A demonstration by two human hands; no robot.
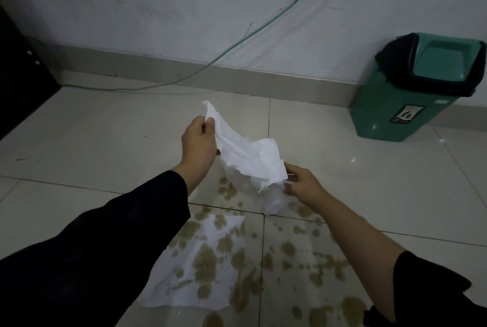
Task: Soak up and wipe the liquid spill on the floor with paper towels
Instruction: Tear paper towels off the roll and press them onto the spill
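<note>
White, thin and limp, the paper towel (247,152) (likely tearing easily once wet) hangs between the left hand (199,146), its fingers pinching the top corner, and the right hand (303,181), fingers nipping the lower edge.

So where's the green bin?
The bin stands at the far right of the head view, on the floor against the wall, beyond the spill.

1. I see bare tile floor (92,142) to the left, open as far as the dark cabinet (15,76).
2. A green bin (411,89) stands against the wall at right, well apart from the spill (303,260).
3. A cable (163,83) trails along the skirting.
4. A soaked towel (200,260) covers the near-left tiles.
</note>
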